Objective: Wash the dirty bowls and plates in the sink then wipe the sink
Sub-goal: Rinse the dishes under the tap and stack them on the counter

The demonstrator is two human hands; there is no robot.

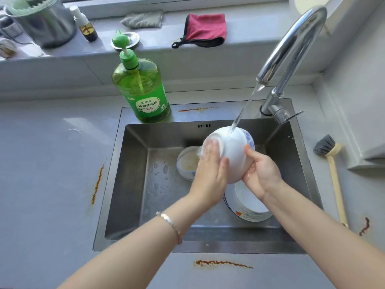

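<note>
The white ceramic bowl with a blue-patterned rim (pixel 231 151) is held above the middle of the rectangular steel sink (pixel 108 184). It is tipped over, so its foot faces left toward the left hand (pixel 210 172) and its mouth faces right and down toward the right hand (pixel 262 176). Its axis runs roughly across, between the two hands.

The left hand lies flat, fingers straight and together, pressed on the foot ring. The right hand grips the rim from below with the thumb on the outer wall; its fingers pass out of sight under the bowl.

The stream of water (pixel 243 109) from the curved chrome tap (pixel 291 42) at the sink's back right corner strikes the bowl's upper wall. This looks like rinsing the outside. Any turn of the bowl would likely fall to the right hand, the only one gripping it.

On the sink floor a soiled white bowl (pixel 186 163) lies beyond the left hand, and a white dish (pixel 248 207) lies beneath the right wrist.
</note>
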